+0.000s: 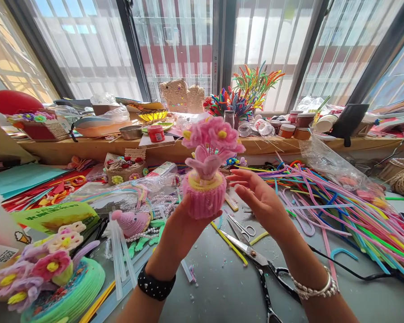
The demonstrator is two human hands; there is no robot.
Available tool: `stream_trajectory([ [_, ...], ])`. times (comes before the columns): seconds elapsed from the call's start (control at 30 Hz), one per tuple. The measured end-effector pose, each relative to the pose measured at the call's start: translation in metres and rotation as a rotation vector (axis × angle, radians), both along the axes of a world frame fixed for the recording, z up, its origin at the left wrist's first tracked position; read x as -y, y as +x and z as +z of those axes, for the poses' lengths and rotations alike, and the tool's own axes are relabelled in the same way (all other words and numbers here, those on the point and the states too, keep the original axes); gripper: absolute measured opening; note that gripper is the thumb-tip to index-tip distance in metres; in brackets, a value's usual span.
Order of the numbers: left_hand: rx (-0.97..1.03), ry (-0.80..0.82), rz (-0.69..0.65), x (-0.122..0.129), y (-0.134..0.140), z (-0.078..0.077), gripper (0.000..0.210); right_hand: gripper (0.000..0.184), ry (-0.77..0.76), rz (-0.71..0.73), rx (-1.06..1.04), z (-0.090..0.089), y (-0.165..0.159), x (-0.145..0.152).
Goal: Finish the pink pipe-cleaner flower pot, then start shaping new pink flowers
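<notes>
I have the left hand grasping the flowerpot, the right hand spread loose beside it, big scissors toward the counter's near edge.

So you've got the flower pot in your left fingers over the bench, with scissors to its right and pipe cleaners further right. Flower mound far left, sticks between. Ledge behind, jars on it, then windows.

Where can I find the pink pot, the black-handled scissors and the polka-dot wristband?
Pink pot (204, 201): head view, on its ribbed side.
Black-handled scissors (253, 254): head view, on the pivot screw.
Polka-dot wristband (155, 284): head view, on its dotted black surface.
</notes>
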State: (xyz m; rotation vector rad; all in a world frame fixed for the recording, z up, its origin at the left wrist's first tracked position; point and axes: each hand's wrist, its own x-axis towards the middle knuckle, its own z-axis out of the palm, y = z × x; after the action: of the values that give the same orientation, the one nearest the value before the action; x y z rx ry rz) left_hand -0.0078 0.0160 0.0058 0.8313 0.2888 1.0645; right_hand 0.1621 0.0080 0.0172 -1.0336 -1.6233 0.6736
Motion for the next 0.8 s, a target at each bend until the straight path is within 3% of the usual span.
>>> stream_trajectory([
  [0.1,-0.013,-0.019,0.093,-0.001,-0.003,0.002,0.034,0.026,-0.029,-0.133,0.522,-0.012,0.002,-0.009],
  [0.2,-0.018,-0.024,0.145,-0.002,-0.002,0.003,0.030,0.019,-0.042,-0.096,0.825,-0.027,-0.002,-0.017],
  [0.37,-0.026,-0.028,0.119,-0.001,0.002,0.003,0.030,0.025,-0.044,0.026,1.020,-0.043,-0.015,-0.023],
  [0.57,0.013,-0.176,0.114,-0.001,0.003,0.002,0.039,0.019,0.004,0.052,1.138,-0.054,-0.027,-0.038],
  [0.8,0.041,-0.226,0.104,0.003,0.004,0.004,0.037,0.024,0.028,0.030,1.172,-0.066,-0.032,-0.043],
])
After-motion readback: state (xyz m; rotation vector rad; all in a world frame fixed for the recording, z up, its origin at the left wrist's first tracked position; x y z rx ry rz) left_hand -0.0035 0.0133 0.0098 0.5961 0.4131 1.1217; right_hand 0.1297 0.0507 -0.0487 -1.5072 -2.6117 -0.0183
